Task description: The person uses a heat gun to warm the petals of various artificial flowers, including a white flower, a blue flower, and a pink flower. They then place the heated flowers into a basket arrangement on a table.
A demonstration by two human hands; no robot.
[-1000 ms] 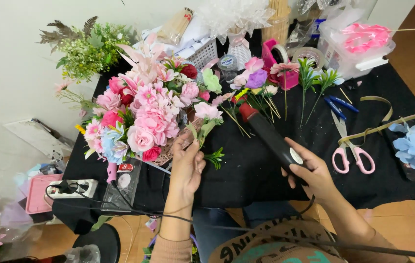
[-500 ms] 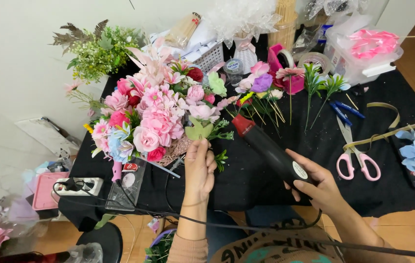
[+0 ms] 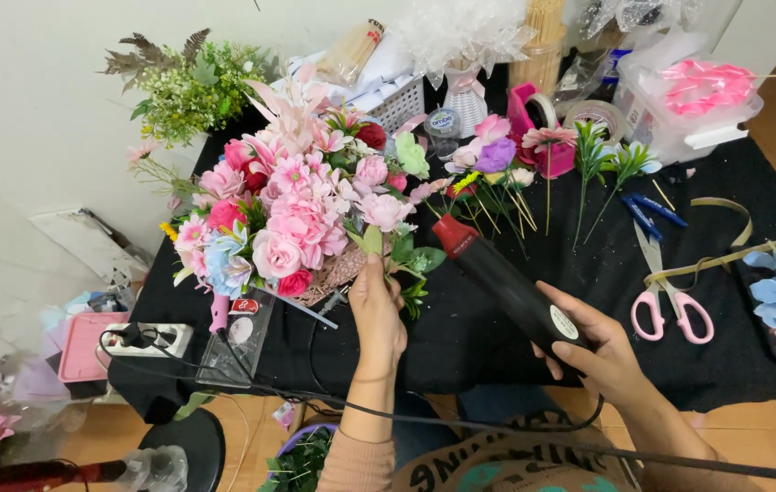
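Two hands worked the bouquet (image 3: 292, 219): left hand (image 3: 377, 305) pinched a leafy stem (image 3: 399, 260), right hand (image 3: 593, 346) gripped the heat gun (image 3: 506, 287), apparently fixing it; steady aim seemed needed next.

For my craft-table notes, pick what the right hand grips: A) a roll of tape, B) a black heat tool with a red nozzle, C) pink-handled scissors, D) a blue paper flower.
B: the right hand wraps the rear of the black heat tool; the pink-handled scissors lie untouched on the black cloth.
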